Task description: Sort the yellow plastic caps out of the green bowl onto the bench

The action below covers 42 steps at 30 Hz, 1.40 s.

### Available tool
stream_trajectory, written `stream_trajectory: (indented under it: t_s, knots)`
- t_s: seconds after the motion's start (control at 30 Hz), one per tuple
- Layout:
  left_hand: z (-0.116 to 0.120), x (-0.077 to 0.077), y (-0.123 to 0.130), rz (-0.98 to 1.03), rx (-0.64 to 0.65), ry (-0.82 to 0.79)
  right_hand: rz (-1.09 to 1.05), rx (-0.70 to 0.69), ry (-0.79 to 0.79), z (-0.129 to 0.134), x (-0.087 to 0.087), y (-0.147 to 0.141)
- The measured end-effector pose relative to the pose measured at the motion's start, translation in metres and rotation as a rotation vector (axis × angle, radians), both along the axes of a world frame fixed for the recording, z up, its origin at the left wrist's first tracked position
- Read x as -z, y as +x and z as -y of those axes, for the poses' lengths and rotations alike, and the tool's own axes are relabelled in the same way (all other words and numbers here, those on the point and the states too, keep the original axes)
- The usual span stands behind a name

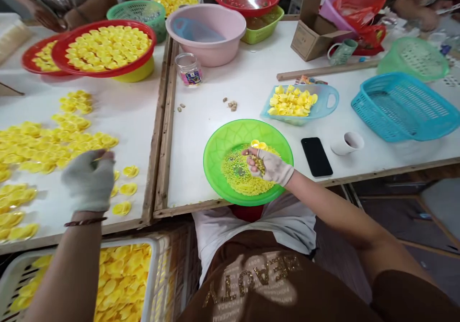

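Observation:
My right hand (272,166), in a pale fingerless glove, is curled over the green basin (221,142). Small yellowish-green beads (258,164) fill its palm. More beads (249,186) cover the basin's bottom, and a few yellow cup-shaped pieces (259,144) lie beside my fingers. On the left, my gloved left hand (88,180) is above the table, somewhat blurred, its fingers drawn together; whatever they hold, if anything, is hidden. Around it spread many yellow petal-like pieces (59,142), with single ones (122,208) near the wooden edge.
A blue scoop tray (327,94) holds yellow cups. A phone (316,156), white cup (347,143) and blue basket (406,125) stand right. Behind are a jar (189,69), pink basin (206,44) and red tray (104,73). A crate (153,274) sits below left. Other people work across.

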<state>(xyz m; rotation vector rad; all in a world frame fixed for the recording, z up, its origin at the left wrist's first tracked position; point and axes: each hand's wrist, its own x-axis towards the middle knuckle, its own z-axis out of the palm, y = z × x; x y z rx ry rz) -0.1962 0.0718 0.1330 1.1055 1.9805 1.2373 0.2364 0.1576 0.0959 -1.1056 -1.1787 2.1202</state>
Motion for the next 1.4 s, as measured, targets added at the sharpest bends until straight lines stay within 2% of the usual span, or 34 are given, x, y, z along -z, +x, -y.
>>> stream_trajectory:
  t_s: [0.03,0.07,0.1,0.13,0.2,0.27,0.37,0.47,0.57,0.67,0.77,0.97,1.07,1.27,1.4]
  knots:
    - [-0.015,-0.004,0.037,-0.059,-0.058,0.119,-0.119,0.112,-0.118,-0.003,-0.002,0.004]
    - [-0.031,-0.006,0.076,-0.024,0.031,0.148,-0.233,0.223,-0.225,-0.006,-0.004,0.007]
    - [-0.048,-0.006,0.116,0.095,0.127,0.156,-0.324,0.317,-0.299,-0.008,-0.006,0.009]
    - [-0.065,-0.003,0.154,0.192,0.263,0.095,-0.381,0.385,-0.326,-0.009,-0.007,0.010]
    - [-0.097,0.010,0.219,0.202,0.433,-0.056,-0.446,0.470,-0.313,-0.011,-0.010,0.011]
    - [-0.123,0.028,0.265,0.152,0.483,-0.186,-0.458,0.514,-0.278,-0.011,-0.012,0.010]
    - [-0.145,0.047,0.299,0.115,0.481,-0.239,-0.437,0.561,-0.229,-0.009,-0.015,0.010]
    - [-0.146,0.049,0.299,0.104,0.471,-0.244,-0.436,0.586,-0.200,-0.009,-0.015,0.010]
    - [-0.130,0.039,0.282,0.137,0.470,-0.247,-0.411,0.607,-0.137,-0.010,-0.017,0.006]
    - [-0.103,0.030,0.268,0.345,0.492,-0.259,-0.386,0.630,0.000,-0.011,-0.021,-0.003]
    - [-0.080,0.028,0.265,0.594,0.509,-0.252,-0.370,0.646,0.130,-0.009,-0.027,-0.015]
    - [-0.061,0.031,0.272,0.764,0.452,-0.285,-0.370,0.668,0.303,-0.003,-0.031,-0.030]
    - [-0.061,0.031,0.273,0.790,0.459,-0.288,-0.336,0.676,0.292,-0.004,-0.031,-0.028]
    - [-0.060,0.028,0.270,0.776,0.439,-0.258,-0.361,0.692,0.165,-0.009,-0.031,-0.019]
    - [-0.058,0.025,0.268,0.769,0.471,-0.282,-0.388,0.662,0.173,-0.006,-0.028,-0.021]
